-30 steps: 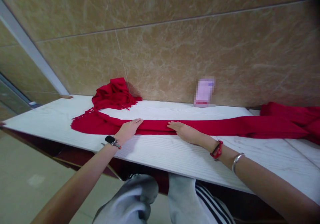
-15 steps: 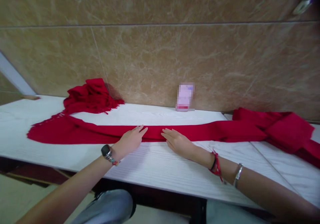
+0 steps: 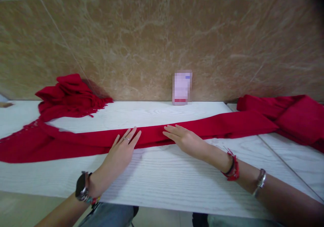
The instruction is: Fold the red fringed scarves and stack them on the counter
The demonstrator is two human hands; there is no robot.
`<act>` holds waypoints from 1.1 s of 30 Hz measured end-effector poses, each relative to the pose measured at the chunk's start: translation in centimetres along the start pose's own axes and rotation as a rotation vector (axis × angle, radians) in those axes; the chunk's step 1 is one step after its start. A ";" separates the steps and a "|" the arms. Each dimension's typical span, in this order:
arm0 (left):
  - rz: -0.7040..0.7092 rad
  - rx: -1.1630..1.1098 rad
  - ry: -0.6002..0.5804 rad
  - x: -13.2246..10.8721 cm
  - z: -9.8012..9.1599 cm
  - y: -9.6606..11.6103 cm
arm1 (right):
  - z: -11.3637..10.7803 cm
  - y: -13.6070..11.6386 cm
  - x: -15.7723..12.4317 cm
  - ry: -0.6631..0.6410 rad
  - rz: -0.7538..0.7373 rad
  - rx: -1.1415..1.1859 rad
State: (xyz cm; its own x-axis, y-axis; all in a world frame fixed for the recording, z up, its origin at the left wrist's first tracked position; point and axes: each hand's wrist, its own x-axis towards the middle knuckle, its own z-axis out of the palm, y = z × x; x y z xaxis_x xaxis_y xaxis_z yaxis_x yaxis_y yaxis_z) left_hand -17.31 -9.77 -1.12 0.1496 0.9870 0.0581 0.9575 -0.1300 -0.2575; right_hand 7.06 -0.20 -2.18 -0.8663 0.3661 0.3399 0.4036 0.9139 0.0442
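A long red scarf (image 3: 149, 135), folded into a narrow strip, stretches across the white wood-grain table (image 3: 162, 179). My left hand (image 3: 124, 147), with a ring and a dark watch, rests flat on the strip left of its middle, fingers spread. Flat on the same strip, a short way to the right, lies my right hand (image 3: 187, 141), fingers stretched out. Neither hand grips the cloth. At the left the scarf widens to a fringed end. Its right part runs to a bulky folded red bundle (image 3: 298, 122).
A crumpled, fringed red cloth heap (image 3: 73, 98) lies at the back left against the brown marbled wall (image 3: 152, 41). A blurred pink-white packet (image 3: 181, 87) stands against the wall at the back centre. A seam (image 3: 283, 162) crosses the table at right.
The view has moved closer and tilted. My hands have drawn somewhat further apart along the strip, the left one shifting left with its fingers more spread.
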 end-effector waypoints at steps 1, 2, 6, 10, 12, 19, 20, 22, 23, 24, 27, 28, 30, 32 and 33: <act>0.008 -0.014 -0.049 0.0 0.0 -0.1 | 0.0 0.1 -0.1 -0.045 -0.012 0.006; 0.018 -0.027 -0.097 0.0 0.1 -0.2 | 0.0 0.1 -0.3 -0.095 -0.022 0.013; 0.012 -0.050 -0.173 0.1 0.0 -0.5 | -0.4 0.4 -0.8 -0.229 -0.018 0.075; 0.010 -0.070 -0.154 0.4 -1.3 -0.1 | -1.1 0.3 -1.1 -0.309 0.016 0.165; 0.060 -0.124 -0.143 1.0 -2.1 0.5 | -1.4 0.2 -1.1 -0.338 0.029 0.199; 0.162 -0.239 -0.024 4.3 -1.3 3.1 | -2.9 2.0 -1.2 -0.210 0.184 0.123; 0.165 -0.237 -0.034 4.6 -0.7 3.1 | -2.9 2.4 -1.4 -0.189 0.222 0.088; 0.168 -0.233 -0.065 4.9 0.3 3.0 | -2.8 3.0 -1.7 -0.204 0.255 0.023; 0.170 -0.239 -0.074 5.1 0.7 2.9 | -2.5 3.2 -1.9 -0.233 0.251 -0.006; 0.175 -0.247 -0.078 5.1 1.0 2.6 | -2.2 3.3 -2.2 -0.267 0.234 -0.033; 0.189 -0.260 -0.089 5.3 1.3 1.7 | -1.8 3.7 -2.9 -0.336 0.206 -0.096; 0.193 -0.257 -0.100 5.3 1.4 1.3 | -2.0 3.9 -3.2 -0.343 0.226 -0.110; 0.197 -0.249 -0.127 5.1 1.4 0.3 | -2.9 4.9 -4.0 -0.340 0.288 -0.140; 0.202 -0.245 -0.147 4.9 1.4 -0.8 | -4.2 6.3 -5.2 -0.311 0.343 -0.176; 0.208 -0.246 -0.155 4.9 1.4 -1.4 | -4.9 7.1 -5.9 -0.287 0.358 -0.191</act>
State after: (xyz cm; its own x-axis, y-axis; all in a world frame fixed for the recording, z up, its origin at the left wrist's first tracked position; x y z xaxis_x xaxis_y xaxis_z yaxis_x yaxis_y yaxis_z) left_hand -18.23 -4.67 -1.83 0.3267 0.9370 -0.1235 0.9439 -0.3301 -0.0077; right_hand 16.45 3.28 0.70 -0.6984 0.7094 0.0944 0.7144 0.6830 0.1521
